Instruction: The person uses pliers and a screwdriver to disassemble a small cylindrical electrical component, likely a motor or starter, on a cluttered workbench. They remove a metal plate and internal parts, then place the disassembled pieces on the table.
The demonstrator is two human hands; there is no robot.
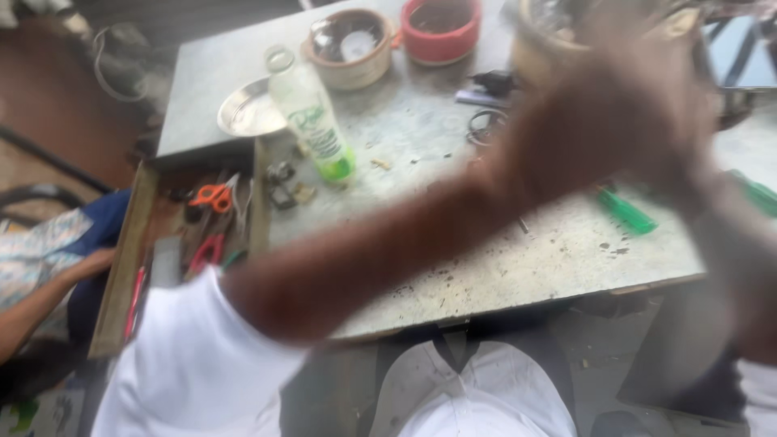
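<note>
Left arm (388,243), blurred, crosses the worktop (502,243); left hand (639,105) near far right corner, grip apparently indeterminate. Right hand (740,267) likewise unreadable.

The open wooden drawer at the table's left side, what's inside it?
Inside the open wooden drawer: orange-handled scissors, red-handled pliers and small dark tools too blurred to name. The white sleeve covers its near end.

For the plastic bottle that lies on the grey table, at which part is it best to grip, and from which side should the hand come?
The plastic bottle lies on its side on the grey table, with its cap end toward the metal dish and its green base toward the near edge. Probably grip the labelled middle from above, fingers across its width; the round body may roll, and the dish crowds the neck.
</note>
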